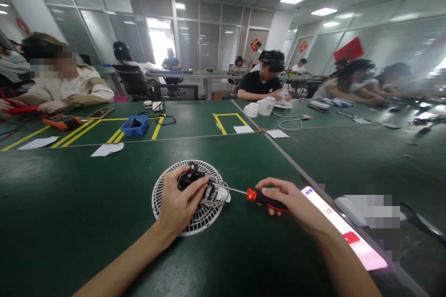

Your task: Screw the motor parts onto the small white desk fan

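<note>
A round white fan grille (160,195) lies on the green table in front of me. On top of it sits a black motor-like part (190,177) with white pieces and thin wires (213,197) at its right side. My left hand (181,195) is closed around the black part, thumb and fingers pressing it from both sides. In my right hand (278,195) is a screwdriver (251,194) with a black and red handle. Its metal shaft points left, and the tip meets the assembly near my left fingertips; the exact contact point is hidden.
A lit phone (344,232) lies under my right forearm. Farther off are a blue bin (135,126), an orange meter (62,121), paper slips (107,149) and white fan parts (265,106). Co-workers sit around the tables, one person (263,79) straight across.
</note>
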`<state>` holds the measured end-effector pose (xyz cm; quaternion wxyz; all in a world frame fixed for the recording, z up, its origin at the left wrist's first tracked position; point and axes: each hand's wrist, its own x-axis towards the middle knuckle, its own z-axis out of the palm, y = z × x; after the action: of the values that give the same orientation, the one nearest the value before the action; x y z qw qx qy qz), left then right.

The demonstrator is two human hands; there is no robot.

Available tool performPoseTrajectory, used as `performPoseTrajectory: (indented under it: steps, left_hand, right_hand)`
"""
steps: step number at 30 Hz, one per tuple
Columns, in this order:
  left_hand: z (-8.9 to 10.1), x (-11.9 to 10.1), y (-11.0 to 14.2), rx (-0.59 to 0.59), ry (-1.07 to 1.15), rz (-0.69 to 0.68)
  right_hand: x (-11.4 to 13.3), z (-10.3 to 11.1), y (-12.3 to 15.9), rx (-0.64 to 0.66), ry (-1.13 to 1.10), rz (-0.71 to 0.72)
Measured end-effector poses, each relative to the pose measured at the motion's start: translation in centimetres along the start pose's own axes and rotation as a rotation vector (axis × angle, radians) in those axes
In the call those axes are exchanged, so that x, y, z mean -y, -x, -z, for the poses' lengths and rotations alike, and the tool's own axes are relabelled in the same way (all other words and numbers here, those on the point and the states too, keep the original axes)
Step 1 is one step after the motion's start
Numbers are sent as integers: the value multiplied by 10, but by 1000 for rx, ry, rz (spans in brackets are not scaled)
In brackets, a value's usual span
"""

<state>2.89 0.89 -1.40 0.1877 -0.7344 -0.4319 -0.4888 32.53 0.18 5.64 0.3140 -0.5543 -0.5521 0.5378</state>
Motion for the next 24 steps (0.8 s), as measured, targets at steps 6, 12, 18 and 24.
performPoseTrajectory:
  steps: [6, 12, 18, 24]
  left_hand:
    - [-1, 1, 1, 13, 4, 11]
    - [-1, 1, 2, 13, 2, 9]
    - [-1, 1, 2, 8, 8, 11]
    - [-1, 0, 0, 4, 9, 8]
  right_hand:
    - [-2, 5, 0, -32, -14, 25]
    - [-6, 9, -3, -193, -123, 95]
    - [-14, 8, -9, -433, -234, 250]
    - [-15, 6, -11, -479, -415, 290]
